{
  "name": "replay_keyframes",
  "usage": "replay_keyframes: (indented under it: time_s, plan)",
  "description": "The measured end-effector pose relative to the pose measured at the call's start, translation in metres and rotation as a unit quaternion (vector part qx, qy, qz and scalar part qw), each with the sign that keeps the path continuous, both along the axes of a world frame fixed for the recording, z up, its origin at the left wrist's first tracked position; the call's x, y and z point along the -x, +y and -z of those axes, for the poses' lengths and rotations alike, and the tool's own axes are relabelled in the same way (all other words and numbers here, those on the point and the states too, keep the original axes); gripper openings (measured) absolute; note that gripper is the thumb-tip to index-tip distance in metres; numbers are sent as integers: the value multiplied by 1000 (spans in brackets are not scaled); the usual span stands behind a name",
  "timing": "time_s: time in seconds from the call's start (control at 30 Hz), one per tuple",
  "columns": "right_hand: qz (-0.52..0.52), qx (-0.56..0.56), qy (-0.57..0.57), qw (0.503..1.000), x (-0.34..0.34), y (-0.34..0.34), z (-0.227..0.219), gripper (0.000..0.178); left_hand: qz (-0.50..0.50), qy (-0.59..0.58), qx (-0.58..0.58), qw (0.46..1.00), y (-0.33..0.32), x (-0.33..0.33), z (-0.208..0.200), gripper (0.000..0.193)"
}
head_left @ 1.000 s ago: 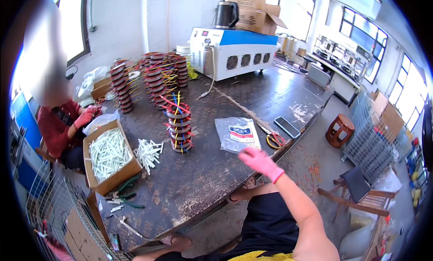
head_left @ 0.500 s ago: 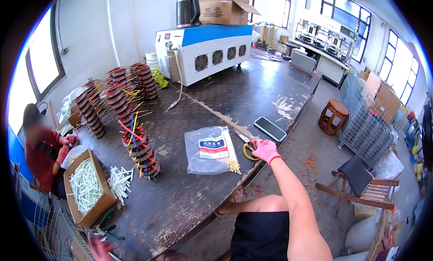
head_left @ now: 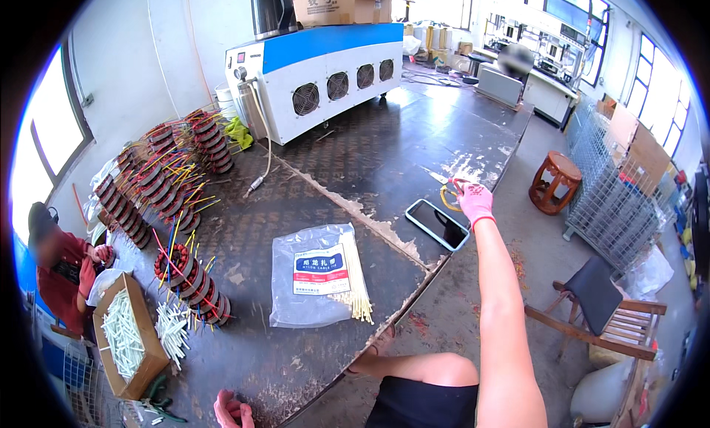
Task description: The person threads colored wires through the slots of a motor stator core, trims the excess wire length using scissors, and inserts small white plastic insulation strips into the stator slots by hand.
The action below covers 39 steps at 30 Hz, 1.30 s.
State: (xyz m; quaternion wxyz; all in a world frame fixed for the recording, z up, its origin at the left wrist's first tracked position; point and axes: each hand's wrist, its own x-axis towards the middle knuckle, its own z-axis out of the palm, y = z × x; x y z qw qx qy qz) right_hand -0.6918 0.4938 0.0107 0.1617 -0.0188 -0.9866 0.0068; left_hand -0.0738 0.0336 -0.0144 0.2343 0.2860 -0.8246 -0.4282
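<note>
My right hand (head_left: 475, 201), in a pink glove, is closed on the handles of a pair of scissors (head_left: 450, 195) with yellow and red grips. Their blades point to the far left, over the table just beyond a phone (head_left: 438, 224) in a pale blue case. My left hand (head_left: 234, 411), also gloved in pink, shows only partly at the lower edge. Its fingers are loosely bent and apart, with nothing visible in them. Between the hands lies a clear plastic bag (head_left: 307, 307) of cream-coloured cable ties (head_left: 358, 284), their ends sticking out at the right.
Stacks of wire-wound motor stators (head_left: 194, 284) stand left. A cardboard box (head_left: 151, 365) holds white tubes; more tubes (head_left: 173, 332) lie beside it. A co-worker (head_left: 68, 273) sits far left. A white-and-blue machine (head_left: 325, 80) stands behind. A stool (head_left: 555, 182) and chair (head_left: 603, 302) are right.
My right hand has lifted the scissors from beside the bag and carried them farther away, past the phone. My left hand has moved rightward along the lower edge. The head view has shifted.
</note>
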Motion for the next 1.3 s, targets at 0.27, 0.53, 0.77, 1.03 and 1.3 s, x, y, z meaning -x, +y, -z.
replay_keyframes:
  time_s: [0.27,0.53,0.77,1.03,1.3]
  plan:
    - [-114,144,57,981,-47,-59,22,24,7,-33,90,995,9,1,-13,47]
    - [-519,676,-252,458,-291,-151,-152,32,-1,-21,222,975,7,4,-5,37]
    - [-830,420,-68,360,-402,-131,-254,33,35,-4,173,984,-8,3,8,38]
    - [-848,404,-38,339,-426,-137,-260,33,0,15,133,991,12,9,4,36]
    - [-872,394,-19,291,-455,-150,-266,33,12,42,124,991,9,6,-3,37]
